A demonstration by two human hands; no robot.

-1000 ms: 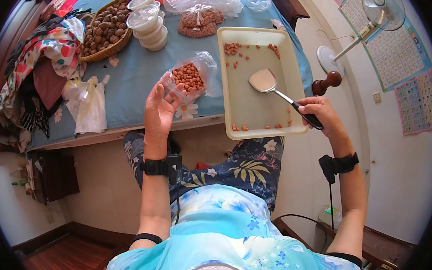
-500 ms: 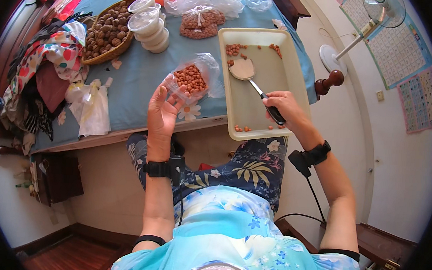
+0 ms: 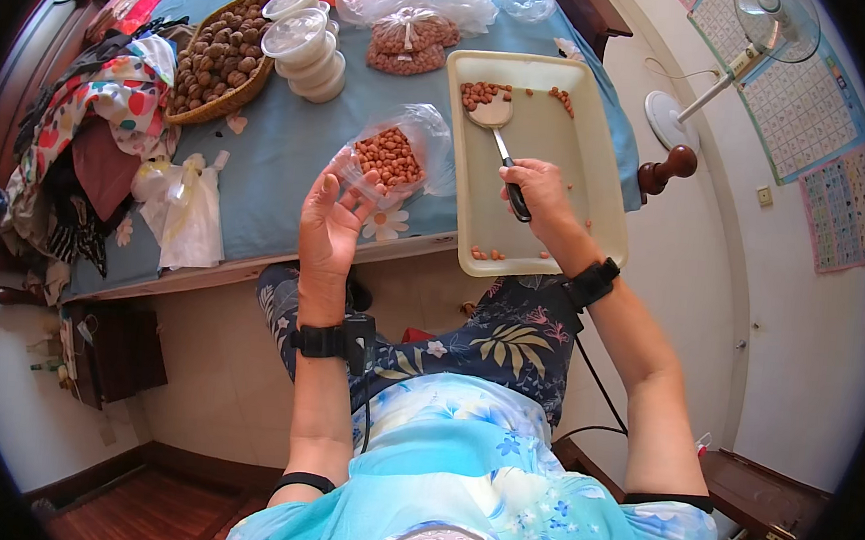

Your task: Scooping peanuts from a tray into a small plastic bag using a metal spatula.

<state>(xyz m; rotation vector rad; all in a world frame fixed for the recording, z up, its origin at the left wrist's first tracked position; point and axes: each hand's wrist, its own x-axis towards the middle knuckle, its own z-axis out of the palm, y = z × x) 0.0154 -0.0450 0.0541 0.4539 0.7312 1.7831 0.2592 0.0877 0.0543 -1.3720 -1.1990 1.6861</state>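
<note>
My right hand [image 3: 545, 198] grips the black handle of a broad metal serving spoon [image 3: 491, 113] over the left side of a cream plastic tray [image 3: 541, 152]. The spoon's bowl lies against reddish peanuts [image 3: 479, 94] in the tray's far left corner. A few more peanuts are scattered along the far side and near end. Left of the tray, a clear plastic bag of peanuts [image 3: 390, 158] rests open on the blue cloth. My left hand [image 3: 331, 228] is palm up at its near left edge, fingers curled at the plastic; part of the grip is hidden.
Beyond the tray sits a tied bag of peanuts [image 3: 411, 46]. Lidded plastic tubs [image 3: 312, 56] are stacked beside a wicker basket [image 3: 225, 105] of walnuts. Clothes [image 3: 112, 117] heap up at left, near a white plastic bag [image 3: 186, 213]. A fan [image 3: 674, 121] stands at right.
My right hand has moved away from me and left with the spoon. The spoon's bowl has gone into the peanuts at the far corner. My left hand stays at the bag.
</note>
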